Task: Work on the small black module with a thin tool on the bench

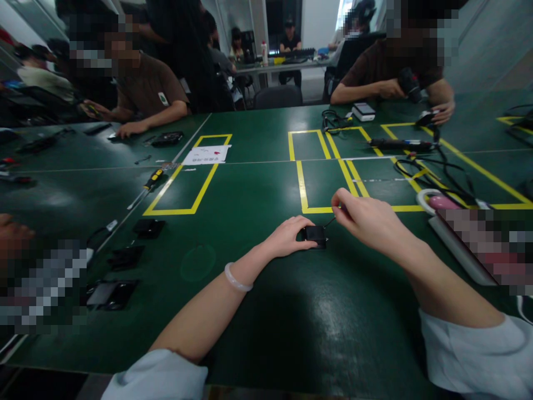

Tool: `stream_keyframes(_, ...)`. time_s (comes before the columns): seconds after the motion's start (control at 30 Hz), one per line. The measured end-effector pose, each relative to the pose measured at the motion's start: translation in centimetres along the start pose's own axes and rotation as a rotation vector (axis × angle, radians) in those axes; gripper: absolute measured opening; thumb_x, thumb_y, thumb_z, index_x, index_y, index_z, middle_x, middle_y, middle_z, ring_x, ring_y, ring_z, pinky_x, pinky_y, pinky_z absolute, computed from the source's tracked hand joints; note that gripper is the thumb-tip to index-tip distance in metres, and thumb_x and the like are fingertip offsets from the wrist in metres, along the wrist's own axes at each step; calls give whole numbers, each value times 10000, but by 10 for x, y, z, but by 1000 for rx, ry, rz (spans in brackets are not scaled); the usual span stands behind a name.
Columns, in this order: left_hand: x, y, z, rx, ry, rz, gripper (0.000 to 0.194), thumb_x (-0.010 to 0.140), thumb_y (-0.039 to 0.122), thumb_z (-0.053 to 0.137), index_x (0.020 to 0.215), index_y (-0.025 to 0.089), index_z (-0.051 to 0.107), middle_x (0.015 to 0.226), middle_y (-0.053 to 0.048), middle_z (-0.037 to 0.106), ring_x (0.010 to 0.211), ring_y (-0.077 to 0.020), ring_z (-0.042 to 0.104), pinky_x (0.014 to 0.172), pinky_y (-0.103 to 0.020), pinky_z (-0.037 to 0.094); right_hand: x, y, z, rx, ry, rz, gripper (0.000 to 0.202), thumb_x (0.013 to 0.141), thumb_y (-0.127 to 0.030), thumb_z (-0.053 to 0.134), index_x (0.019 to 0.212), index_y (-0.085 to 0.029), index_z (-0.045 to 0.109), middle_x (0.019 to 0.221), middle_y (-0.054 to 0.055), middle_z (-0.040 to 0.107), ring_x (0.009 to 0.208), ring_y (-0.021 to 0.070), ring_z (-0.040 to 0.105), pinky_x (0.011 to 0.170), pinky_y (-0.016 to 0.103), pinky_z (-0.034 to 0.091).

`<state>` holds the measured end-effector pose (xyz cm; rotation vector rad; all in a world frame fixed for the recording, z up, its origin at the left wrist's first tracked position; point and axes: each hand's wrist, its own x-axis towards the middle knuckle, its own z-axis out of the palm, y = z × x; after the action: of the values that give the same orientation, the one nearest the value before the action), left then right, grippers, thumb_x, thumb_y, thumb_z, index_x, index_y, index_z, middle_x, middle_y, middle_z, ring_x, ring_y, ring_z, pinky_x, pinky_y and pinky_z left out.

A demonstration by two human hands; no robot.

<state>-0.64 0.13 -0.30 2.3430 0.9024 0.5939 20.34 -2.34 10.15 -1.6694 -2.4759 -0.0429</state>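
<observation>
On the green tabletop sits a small black box point(315, 236) with tiny metal bits at its right side. My left hand point(288, 236) grips its left side between thumb and fingers. Close by on the right, my right hand point(366, 216) is raised a little, fingers pinched on a thin dark wire-like piece point(329, 223). That piece slants down toward the box's upper right corner; whether it is a wire or a slim tool, I cannot tell. Its upper end is hidden in my fingers.
Black parts point(125, 256) lie at the left, near a yellow-black screwdriver point(154, 178). Yellow tape point(302, 189) and a paper sheet point(207, 154) mark the table point(250, 189). Cables point(449, 172) and a blurred slab-like thing point(462, 250) are at right. Co-workers sit opposite, one holding a power drill point(410, 84).
</observation>
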Motion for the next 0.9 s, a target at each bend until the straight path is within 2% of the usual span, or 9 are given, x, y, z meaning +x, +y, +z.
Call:
stream_keyframes(0.17, 0, -1, 1, 6, -7, -12, 392, 847, 444, 638, 1145, 201, 562, 1084, -65, 600, 1023, -227, 554, 883, -333, 436, 0, 0, -1, -11, -8, -4, 245, 960, -426, 347, 938, -231, 494, 734, 17, 662, 657, 193, 617, 515, 267, 238)
stream_keyframes(0.4, 0, 2, -1, -15, -8, -17, 379, 837, 440, 646, 1122, 201, 570, 1092, -69, 607, 1036, -231, 559, 893, -339, 436, 1, 3, 2, -15, 2, 1, 200, 956, -357, 361, 1020, -218, 489, 781, 30, 676, 658, 192, 618, 503, 266, 236)
stream_keyframes(0.73, -1, 2, -3, -9, -22, -27, 386, 847, 454, 629, 1142, 212, 571, 1121, -76, 603, 1057, -240, 554, 919, -359, 433, 2, -1, -2, -83, -26, 14, 269, 960, -407, 347, 942, -219, 539, 747, 45, 685, 679, 213, 634, 512, 276, 215)
stream_keyframes(0.9, 0, 2, -2, -3, -17, -21, 390, 846, 459, 630, 1141, 211, 572, 1116, -75, 605, 1049, -237, 555, 916, -356, 433, 2, 1, -1, -58, -22, 11, 252, 962, -345, 323, 1026, -208, 524, 782, 52, 691, 665, 206, 634, 502, 267, 227)
